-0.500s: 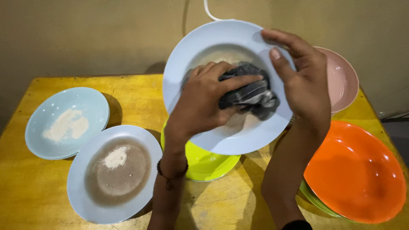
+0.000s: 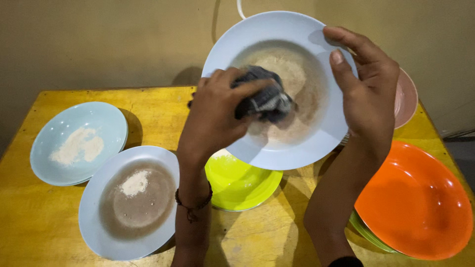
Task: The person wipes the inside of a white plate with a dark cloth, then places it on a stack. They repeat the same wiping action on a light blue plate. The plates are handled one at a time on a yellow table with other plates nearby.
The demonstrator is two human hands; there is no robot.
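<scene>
My right hand (image 2: pixel 368 94) grips the right rim of a pale blue plate (image 2: pixel 297 148), held tilted above the yellow table (image 2: pixel 44 217). My left hand (image 2: pixel 213 116) clutches a dark grey cloth (image 2: pixel 264 101) and presses it onto the plate's left inner side. The plate's well shows a smeared brownish-white powder film. Under the held plate a lime green plate (image 2: pixel 242 183) rests on the table.
At the left lie a light blue plate (image 2: pixel 62 126) with white powder and a pale blue plate (image 2: pixel 94 217) with brown residue and powder. An orange plate (image 2: pixel 413 202) sits at the right on a green one, a pink plate (image 2: pixel 406 99) behind my right hand. A wall rises behind.
My left hand and the cloth have slid left and up across the plate, baring more of the powdery well. The plate and my right hand have risen slightly.
</scene>
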